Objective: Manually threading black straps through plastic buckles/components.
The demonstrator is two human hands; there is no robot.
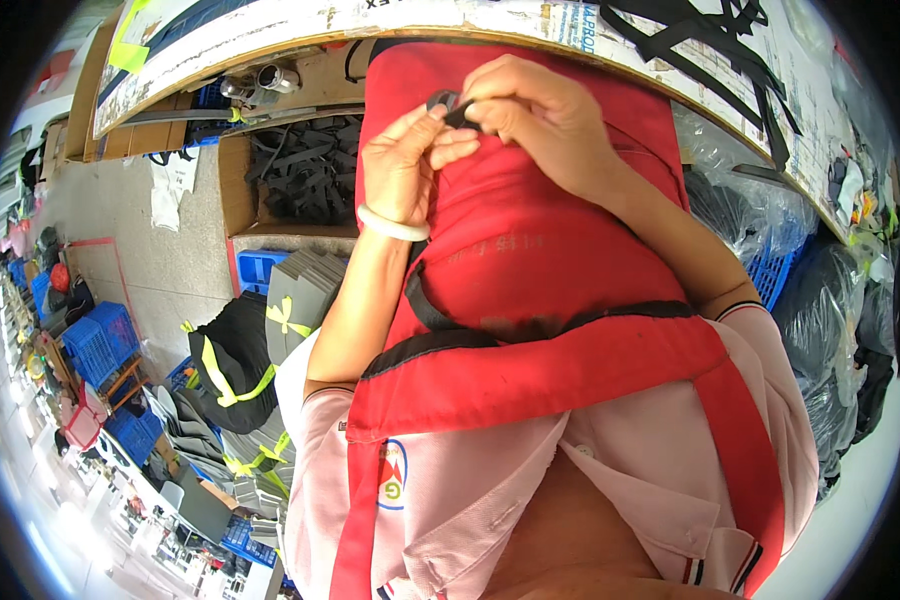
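Note:
Above the lap of my red apron [530,250], my two hands meet near the table's edge. My left hand [406,160] is closed and pinches a small black piece [457,116] that looks like strap webbing, perhaps with a buckle. From the other side, the thumb and fingers of my right hand [545,105] pinch the same piece. Fingers cover most of it, so its exact kind does not show. A white bangle [393,226] circles my left wrist. Beside that hand, a cardboard box [236,187] is filled with loose black straps [308,165].
A worn table [530,22] spans the front, with black straps [715,45] hanging over its right side. Glass jars [278,78] stand under it at left. Bundles tied with yellow-green strips [232,365] flank my left side; plastic-wrapped bags [815,320] and a blue crate [773,270] crowd the right.

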